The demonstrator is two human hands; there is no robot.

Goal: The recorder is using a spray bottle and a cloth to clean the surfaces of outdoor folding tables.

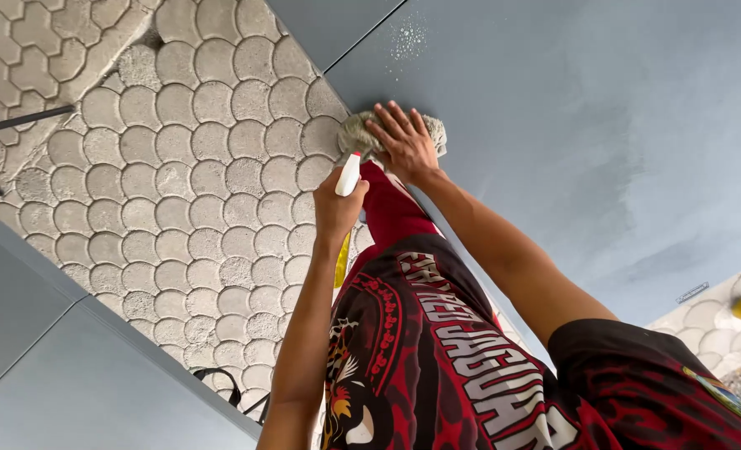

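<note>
Cloth [355,133] sits flat on the grey panel [570,125] near its lower edge, next to the paved ground [179,167]. Your right hand [405,143] lies on it, fingers spread, palm down: keep that flat pressure and overlap your strokes. Droplets [409,37] dot the panel further out, well apart from the cloth; work toward them. Your left hand [335,204] is wrapped round the spray bottle [348,177], nozzle close beside the cloth; keep it off the panel.

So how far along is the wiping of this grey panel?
Spray droplets sit unwiped higher on the grey panel. The right hand presses a cloth flat on it; the left hand holds a spray bottle. Faint streaks mark the panel's right; how much is wiped is unclear.
</note>
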